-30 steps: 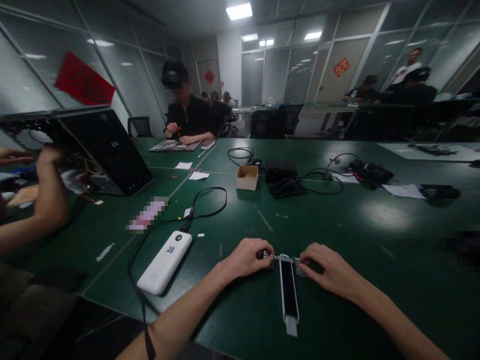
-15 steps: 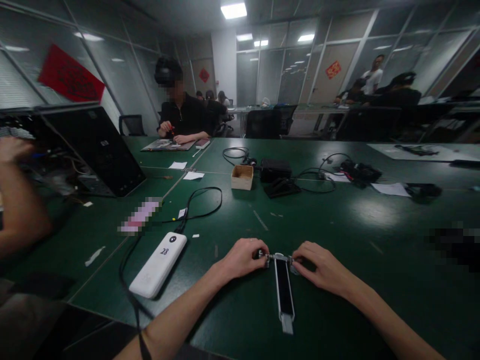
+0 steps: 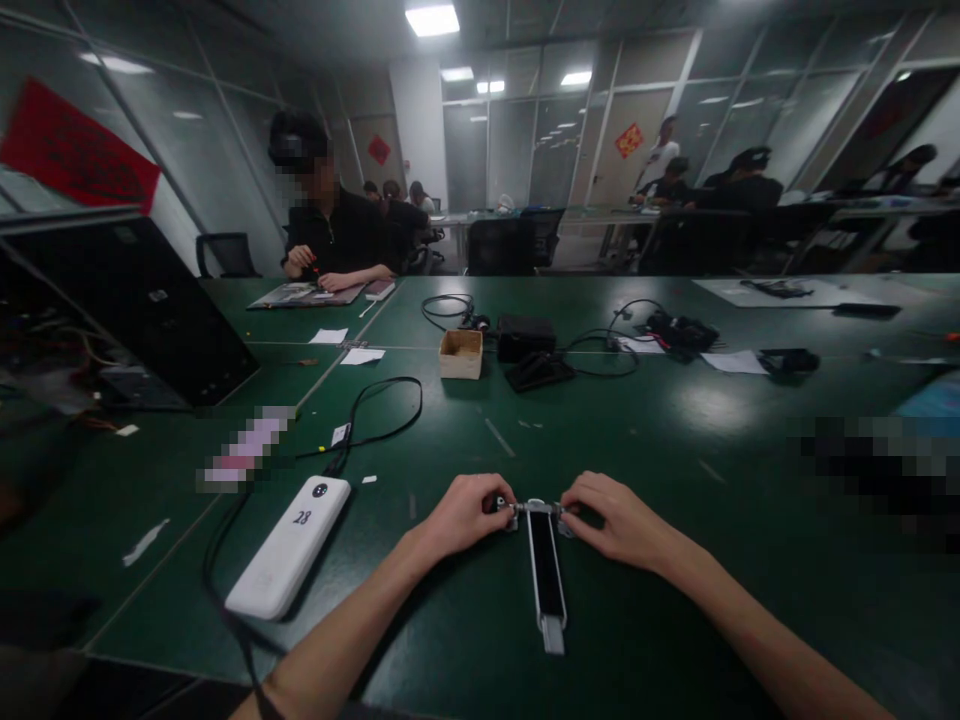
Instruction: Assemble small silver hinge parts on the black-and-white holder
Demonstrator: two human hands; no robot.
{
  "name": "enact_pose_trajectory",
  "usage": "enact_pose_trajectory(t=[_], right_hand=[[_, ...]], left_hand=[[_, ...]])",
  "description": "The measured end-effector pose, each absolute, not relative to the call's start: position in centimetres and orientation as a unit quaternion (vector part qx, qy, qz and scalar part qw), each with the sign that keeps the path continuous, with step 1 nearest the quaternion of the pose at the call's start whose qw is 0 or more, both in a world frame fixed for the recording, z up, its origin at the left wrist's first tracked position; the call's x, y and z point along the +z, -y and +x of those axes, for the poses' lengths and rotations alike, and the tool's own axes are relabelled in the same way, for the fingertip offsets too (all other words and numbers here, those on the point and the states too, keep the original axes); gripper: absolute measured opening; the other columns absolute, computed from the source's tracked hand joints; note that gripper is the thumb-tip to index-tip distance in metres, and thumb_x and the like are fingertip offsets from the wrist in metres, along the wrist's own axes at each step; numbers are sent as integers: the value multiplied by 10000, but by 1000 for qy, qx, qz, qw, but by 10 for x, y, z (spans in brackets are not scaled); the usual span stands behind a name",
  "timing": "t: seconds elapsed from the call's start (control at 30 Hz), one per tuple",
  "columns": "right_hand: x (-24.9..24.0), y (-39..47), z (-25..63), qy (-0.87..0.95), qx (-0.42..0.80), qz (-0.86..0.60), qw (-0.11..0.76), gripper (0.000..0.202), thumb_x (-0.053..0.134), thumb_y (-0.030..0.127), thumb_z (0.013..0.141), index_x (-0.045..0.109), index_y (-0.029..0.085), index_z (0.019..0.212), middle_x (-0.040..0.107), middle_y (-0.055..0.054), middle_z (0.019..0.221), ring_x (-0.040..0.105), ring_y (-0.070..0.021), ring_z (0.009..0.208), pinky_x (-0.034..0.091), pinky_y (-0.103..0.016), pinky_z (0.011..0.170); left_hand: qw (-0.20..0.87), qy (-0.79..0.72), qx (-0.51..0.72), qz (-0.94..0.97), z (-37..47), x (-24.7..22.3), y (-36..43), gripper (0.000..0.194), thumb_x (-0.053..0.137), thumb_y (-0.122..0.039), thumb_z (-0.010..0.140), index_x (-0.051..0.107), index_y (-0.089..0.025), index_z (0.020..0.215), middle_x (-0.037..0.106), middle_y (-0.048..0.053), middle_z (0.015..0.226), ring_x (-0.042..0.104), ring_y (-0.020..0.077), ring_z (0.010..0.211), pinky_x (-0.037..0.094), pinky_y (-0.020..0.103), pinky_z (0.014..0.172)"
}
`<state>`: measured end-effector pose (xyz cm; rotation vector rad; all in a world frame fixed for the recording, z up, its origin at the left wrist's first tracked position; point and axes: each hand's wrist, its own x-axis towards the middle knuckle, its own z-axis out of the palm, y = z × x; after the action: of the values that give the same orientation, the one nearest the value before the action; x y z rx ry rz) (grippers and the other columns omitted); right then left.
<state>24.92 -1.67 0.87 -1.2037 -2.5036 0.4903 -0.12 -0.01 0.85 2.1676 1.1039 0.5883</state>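
On the green table lies a long narrow device with a white frame, a black face and a pale tab at its near end. Small metal fittings stick out sideways from its far end. My left hand pinches the left fitting between thumb and fingers. At the opposite side, my right hand has its fingertips closed on the right fitting. The fingers partly cover both fittings, so their exact kind cannot be made out.
Left of my hands lie a white power bank marked 28 and a black cable. Ahead stand a small open box and a black box. A computer case is at left; a person sits across the table.
My view has turned to the right, so the scene sits further left. Both hands stay at the device's fittings. The neighbouring person's arm at the left has mostly left view.
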Motion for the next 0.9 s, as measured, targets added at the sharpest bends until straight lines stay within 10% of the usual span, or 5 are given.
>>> enact_pose_trajectory(t=[0.9], right_hand=[[9, 17, 249, 874, 165, -423, 175, 152, 515, 264, 874, 631, 171, 908, 613, -57, 867, 548, -161, 789, 440, -300, 699]], left_hand=[[385, -442, 238, 774, -1, 15, -2, 101, 632, -221, 746, 633, -161, 828, 604, -38, 657, 512, 97, 559, 388, 187, 546]])
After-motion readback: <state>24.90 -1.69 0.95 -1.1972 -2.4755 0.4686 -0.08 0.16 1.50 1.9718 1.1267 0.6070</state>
